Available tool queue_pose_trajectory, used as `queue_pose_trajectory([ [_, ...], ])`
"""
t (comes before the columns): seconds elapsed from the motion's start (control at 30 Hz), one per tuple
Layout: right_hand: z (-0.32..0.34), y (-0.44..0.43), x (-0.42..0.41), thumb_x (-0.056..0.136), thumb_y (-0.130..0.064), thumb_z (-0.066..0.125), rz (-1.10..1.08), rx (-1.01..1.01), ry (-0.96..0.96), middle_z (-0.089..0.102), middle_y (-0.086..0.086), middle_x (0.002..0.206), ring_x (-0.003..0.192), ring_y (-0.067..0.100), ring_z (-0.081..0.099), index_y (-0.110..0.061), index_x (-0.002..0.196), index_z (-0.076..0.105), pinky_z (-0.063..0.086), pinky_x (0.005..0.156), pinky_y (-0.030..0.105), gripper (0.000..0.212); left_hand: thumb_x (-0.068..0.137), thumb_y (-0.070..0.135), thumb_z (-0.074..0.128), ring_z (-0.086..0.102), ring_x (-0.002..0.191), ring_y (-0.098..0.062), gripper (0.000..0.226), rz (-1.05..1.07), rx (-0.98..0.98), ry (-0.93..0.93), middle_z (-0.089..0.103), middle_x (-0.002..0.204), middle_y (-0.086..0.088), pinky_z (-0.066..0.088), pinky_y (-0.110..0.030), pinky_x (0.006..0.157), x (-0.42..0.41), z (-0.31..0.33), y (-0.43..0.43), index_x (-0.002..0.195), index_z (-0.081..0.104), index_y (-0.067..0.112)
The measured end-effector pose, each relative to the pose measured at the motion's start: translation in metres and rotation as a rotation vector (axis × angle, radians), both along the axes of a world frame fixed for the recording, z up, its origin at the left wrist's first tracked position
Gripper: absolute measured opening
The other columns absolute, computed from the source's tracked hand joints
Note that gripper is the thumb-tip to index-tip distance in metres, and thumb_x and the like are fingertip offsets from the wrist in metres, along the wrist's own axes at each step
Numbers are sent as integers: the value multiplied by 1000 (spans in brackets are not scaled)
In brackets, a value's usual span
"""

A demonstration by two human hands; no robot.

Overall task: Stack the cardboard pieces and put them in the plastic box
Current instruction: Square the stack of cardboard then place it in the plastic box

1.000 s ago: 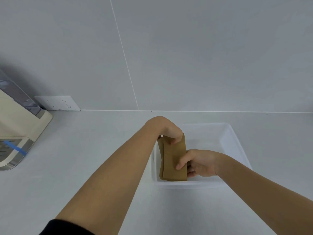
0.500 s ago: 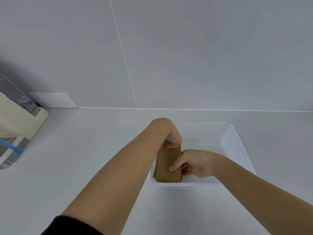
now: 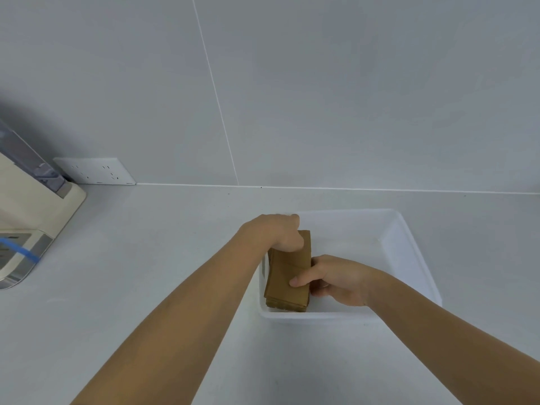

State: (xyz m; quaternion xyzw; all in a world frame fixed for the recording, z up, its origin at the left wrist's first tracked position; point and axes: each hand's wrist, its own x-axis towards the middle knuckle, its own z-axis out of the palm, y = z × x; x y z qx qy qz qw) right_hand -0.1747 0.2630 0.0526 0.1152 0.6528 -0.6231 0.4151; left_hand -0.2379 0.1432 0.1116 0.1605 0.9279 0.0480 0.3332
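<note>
A stack of brown cardboard pieces (image 3: pixel 287 276) lies almost flat inside the translucent plastic box (image 3: pixel 409 252), against its left wall. My left hand (image 3: pixel 277 232) grips the far end of the stack from above. My right hand (image 3: pixel 333 277) holds the stack's right side, with the thumb pressed on top and the fingers tucked under or beside it. The lower layers of the stack show only at the near edge.
The box stands on a white counter (image 3: pixel 146 258) against a grey tiled wall. A cream appliance with a blue tape strip (image 3: pixel 32 217) sits at the far left. A white wall socket (image 3: pixel 96 171) is behind it.
Both hands have lowered the cardboard stack from a tilted, raised position down into the left side of the box, where it now lies nearly flat.
</note>
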Motion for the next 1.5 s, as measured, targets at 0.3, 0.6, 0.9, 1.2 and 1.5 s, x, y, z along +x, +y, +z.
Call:
queue_pose_trajectory([
  [0.3, 1, 0, 1, 78, -4, 68, -49, -35, 11, 67, 7, 116, 107, 20, 62, -7, 116, 60, 51, 87, 28, 40, 93, 19, 47, 56, 95, -12, 30, 198, 611, 423, 62, 107, 2, 45, -25, 83, 18, 8, -43, 122, 53, 18],
  [0.6, 4, -3, 3, 75, -8, 73, -70, 37, 40, 58, 0, 117, 110, 20, 56, -21, 120, 47, 46, 98, 51, 54, 92, 34, 49, 57, 74, -16, 31, 686, 699, 231, 63, 91, -4, 51, -29, 67, 34, -26, -76, 112, 59, 13],
  [0.9, 4, -7, 5, 77, -11, 71, -40, 78, 71, 55, -2, 120, 115, 22, 52, -23, 128, 43, 48, 95, 53, 59, 92, 32, 51, 63, 76, -19, 36, 657, 734, 161, 62, 99, -8, 53, -25, 55, 41, -36, -68, 124, 52, 16],
  [1.2, 6, -9, 4, 78, -11, 70, -29, 92, 78, 57, -1, 119, 113, 22, 53, -22, 127, 44, 49, 94, 51, 57, 92, 33, 52, 63, 84, -19, 40, 667, 765, 122, 58, 96, -2, 56, -25, 60, 43, -38, -68, 128, 47, 17],
  [1.5, 7, -7, 6, 77, -16, 72, -27, 119, 79, 54, 0, 125, 115, 21, 52, -26, 132, 40, 49, 94, 51, 65, 92, 33, 53, 63, 80, -15, 37, 699, 805, 107, 61, 93, 0, 55, -26, 64, 47, -38, -75, 125, 51, 17],
])
